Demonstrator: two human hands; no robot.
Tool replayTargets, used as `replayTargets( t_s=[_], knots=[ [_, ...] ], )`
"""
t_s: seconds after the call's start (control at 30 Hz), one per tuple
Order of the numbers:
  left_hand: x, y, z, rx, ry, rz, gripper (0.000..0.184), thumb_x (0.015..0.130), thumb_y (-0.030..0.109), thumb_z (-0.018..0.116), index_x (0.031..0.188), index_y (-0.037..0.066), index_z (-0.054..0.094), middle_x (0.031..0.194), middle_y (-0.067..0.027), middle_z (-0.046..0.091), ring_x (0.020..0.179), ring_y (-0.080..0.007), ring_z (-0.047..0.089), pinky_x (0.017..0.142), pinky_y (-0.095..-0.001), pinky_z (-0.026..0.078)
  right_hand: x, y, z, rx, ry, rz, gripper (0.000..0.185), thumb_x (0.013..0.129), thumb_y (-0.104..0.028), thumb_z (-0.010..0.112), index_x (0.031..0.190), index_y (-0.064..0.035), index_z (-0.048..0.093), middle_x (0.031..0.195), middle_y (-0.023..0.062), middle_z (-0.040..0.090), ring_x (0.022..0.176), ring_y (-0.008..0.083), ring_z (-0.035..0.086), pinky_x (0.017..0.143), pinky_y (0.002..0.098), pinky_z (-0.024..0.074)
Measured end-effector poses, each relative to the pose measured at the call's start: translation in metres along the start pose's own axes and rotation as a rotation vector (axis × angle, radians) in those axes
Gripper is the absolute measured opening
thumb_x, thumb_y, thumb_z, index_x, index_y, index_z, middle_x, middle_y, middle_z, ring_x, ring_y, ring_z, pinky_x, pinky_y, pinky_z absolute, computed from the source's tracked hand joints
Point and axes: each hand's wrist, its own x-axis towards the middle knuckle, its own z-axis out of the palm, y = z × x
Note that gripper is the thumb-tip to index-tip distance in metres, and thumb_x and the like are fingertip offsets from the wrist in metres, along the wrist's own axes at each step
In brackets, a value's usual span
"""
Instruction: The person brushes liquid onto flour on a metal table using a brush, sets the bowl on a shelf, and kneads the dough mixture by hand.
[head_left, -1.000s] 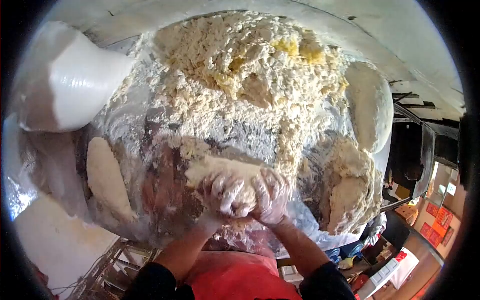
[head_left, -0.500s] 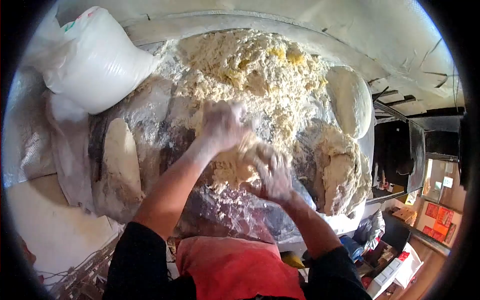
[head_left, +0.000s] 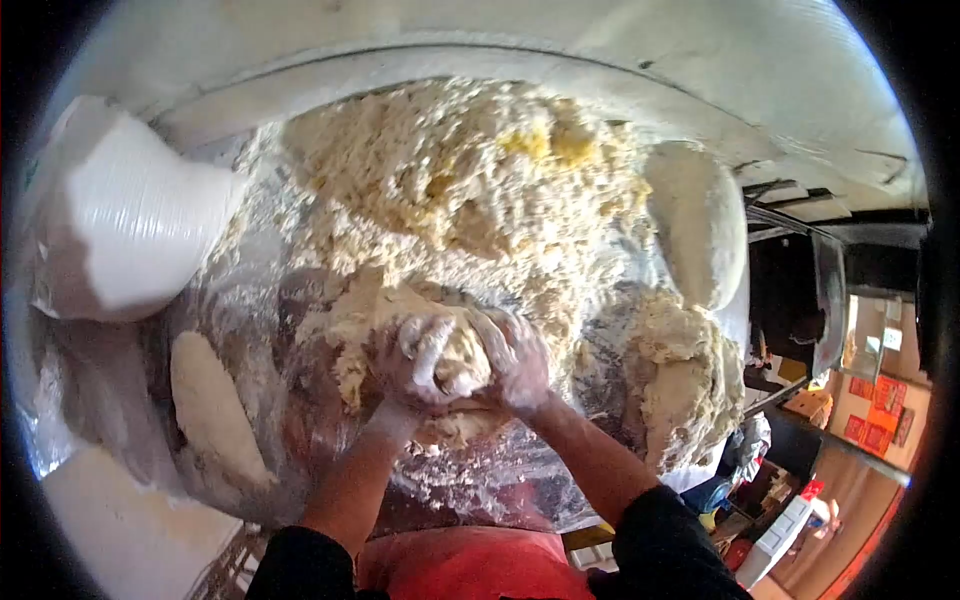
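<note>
Between my hands, near the front of the floured table, is a lump of dough (head_left: pixel 462 362). My left hand (head_left: pixel 412 358) curls its fingers round the lump's left side. On the other side my right hand (head_left: pixel 515 358) grips it with bent, flour-coated fingers. Ragged dough spreads out beneath and to the left of the lump. Just beyond lies a wide heap of shaggy, crumbly dough (head_left: pixel 400 190) with yellow patches (head_left: pixel 550 145) near its top.
A white sack (head_left: pixel 130 220) stands at the left. Below it lies a smooth long dough piece (head_left: pixel 212 405). At the right are a smooth dough loaf (head_left: pixel 695 220) and a rough dough mass (head_left: pixel 685 385). A wall rises behind the table; dark shelving (head_left: pixel 790 290) stands at the far right.
My hands have come together round one lump; before, they were apart and blurred over loose dough. The view has shifted, so the table's contents sit lower in it.
</note>
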Motion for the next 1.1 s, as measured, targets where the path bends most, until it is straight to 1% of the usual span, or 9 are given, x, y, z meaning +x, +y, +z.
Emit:
replayTargets(
  t_s=[0.1,0.17,0.23,0.27,0.37,0.5,0.67,0.97,1.1],
  knots=[
    [0.011,-0.013,0.021,-0.076,0.020,-0.093,0.072,0.085,0.070,0.055,0.128,0.013,0.066,0.117,-0.0146,0.064,0.110,-0.0405,0.059,0.102,-0.0571,0.041,0.008,0.045,0.028,-0.415,-0.184,0.025,0.093,0.086,-0.039,0.076,0.162,-0.0194,0.026,0.152,0.0238,0.047,0.118,0.0373,0.062,0.100,0.0543,0.0480],
    [0.017,-0.015,0.020,0.038,0.034,-0.051,0.071,0.084,0.064,0.061,0.134,0.013,0.063,0.121,-0.0181,0.064,0.111,-0.0402,0.059,0.102,-0.0563,0.042,0.030,-0.007,-0.029,-0.003,-0.357,0.254,0.113,0.079,-0.054,0.082,0.165,-0.0211,0.016,0.159,0.0238,0.037,0.125,0.0367,0.060,0.108,0.0582,0.0434],
    [0.043,-0.004,-0.029,0.016,-0.470,-0.223,0.058,0.093,0.039,0.063,0.144,0.015,0.055,0.129,-0.0208,0.063,0.122,-0.0395,0.059,0.105,-0.0554,0.044,0.037,-0.061,-0.053,-0.190,-0.536,0.454,0.132,0.067,-0.065,0.086,0.164,-0.0158,0.012,0.159,0.0238,0.037,0.132,0.0370,0.056,0.112,0.0543,0.0432],
    [0.063,-0.036,-0.026,0.417,-1.002,0.112,0.050,0.099,0.026,0.058,0.148,0.017,0.051,0.141,-0.0199,0.056,0.129,-0.0372,0.055,0.106,-0.0531,0.047,0.009,-0.052,-0.033,-0.306,-0.161,0.059,0.128,0.070,-0.065,0.084,0.163,-0.0115,0.015,0.156,0.0235,0.042,0.119,0.0365,0.063,0.101,0.0523,0.0504],
    [0.008,-0.083,-0.041,0.946,-0.156,0.818,0.057,0.100,0.016,0.052,0.153,0.008,0.035,0.160,-0.0216,0.032,0.146,-0.0414,0.037,0.125,-0.0513,0.028,-0.062,-0.068,-0.032,-0.452,0.359,-0.486,0.109,0.085,-0.064,0.071,0.159,-0.0023,0.021,0.149,0.0207,0.050,0.102,0.0337,0.069,0.086,0.0480,0.0577],
    [-0.042,-0.001,-0.081,-0.010,-0.560,-0.004,0.059,0.100,0.037,0.047,0.149,0.005,0.044,0.154,-0.0252,0.040,0.142,-0.0446,0.038,0.118,-0.0567,0.029,-0.104,-0.065,0.033,-0.255,0.126,-0.134,0.088,0.088,-0.060,0.063,0.157,-0.0153,0.032,0.153,0.0207,0.042,0.134,0.0383,0.047,0.115,0.0583,0.0316],
    [-0.102,0.050,-0.084,0.016,-0.177,0.099,0.062,0.102,0.046,0.041,0.145,0.001,0.051,0.147,-0.0252,0.048,0.138,-0.0439,0.043,0.115,-0.0576,0.031,-0.133,-0.090,0.036,-0.142,-0.093,0.050,0.068,0.094,-0.046,0.048,0.159,-0.0339,0.031,0.166,0.0147,0.028,0.154,0.0394,0.023,0.122,0.0651,0.0167],
    [-0.013,0.009,-0.009,0.040,-0.176,0.113,0.063,0.106,0.045,0.038,0.149,0.000,0.045,0.153,-0.0227,0.044,0.142,-0.0388,0.040,0.117,-0.0520,0.031,-0.033,-0.031,0.040,-0.127,0.098,0.120,0.078,0.088,-0.022,0.066,0.158,-0.0210,0.032,0.143,0.0172,0.048,0.130,0.0380,0.051,0.100,0.0559,0.0469],
    [-0.004,-0.040,0.006,-0.022,-0.163,-0.032,0.064,0.107,0.045,0.036,0.151,-0.001,0.042,0.155,-0.0216,0.042,0.144,-0.0365,0.039,0.118,-0.0495,0.031,0.000,-0.053,-0.045,0.052,-0.265,0.322,0.079,0.088,-0.024,0.070,0.157,-0.0202,0.033,0.142,0.0173,0.049,0.125,0.0366,0.055,0.094,0.0543,0.0490]
  ],
)
